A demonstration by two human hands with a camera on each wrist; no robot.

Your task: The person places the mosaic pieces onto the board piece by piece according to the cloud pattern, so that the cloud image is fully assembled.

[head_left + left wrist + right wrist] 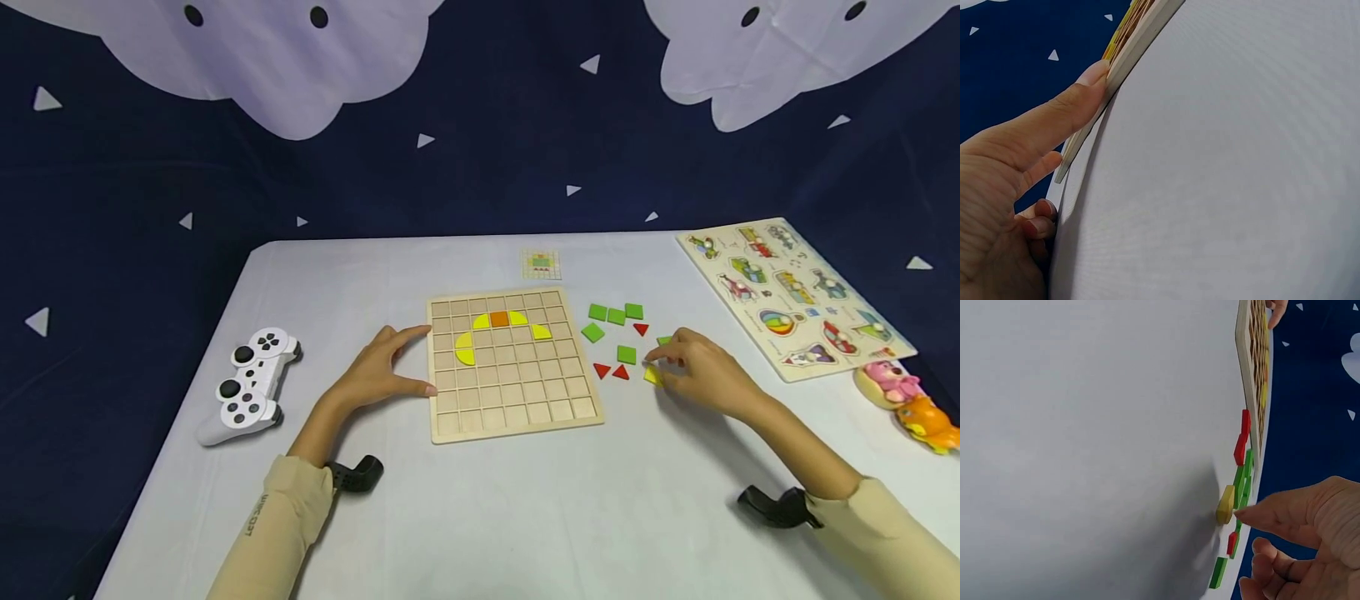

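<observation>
My left hand (pixel 382 371) holds the left edge of a wooden grid board (pixel 517 375), thumb and fingers spread apart along it. In the left wrist view the thumb (pixel 1066 119) rests at the board's rim. An orange square (pixel 499 319) and several yellow rounded pieces (pixel 465 348) lie in the board's cells. Beyond the board's right side, my right hand (pixel 701 371) is over the loose pieces. Its fingertips are right at a yellow piece (pixel 1225 505) on the table, with the thumb tip beside it in the right wrist view. A green piece (pixel 663 340) is partly hidden behind this hand.
Several green squares (pixel 626 355) and red triangles (pixel 602 370) lie right of the board. A small pattern card (pixel 542 264) sits behind it. A white game controller (pixel 251 387) is at left. At right are a picture puzzle board (pixel 795 292) and pink and orange toys (pixel 930 423).
</observation>
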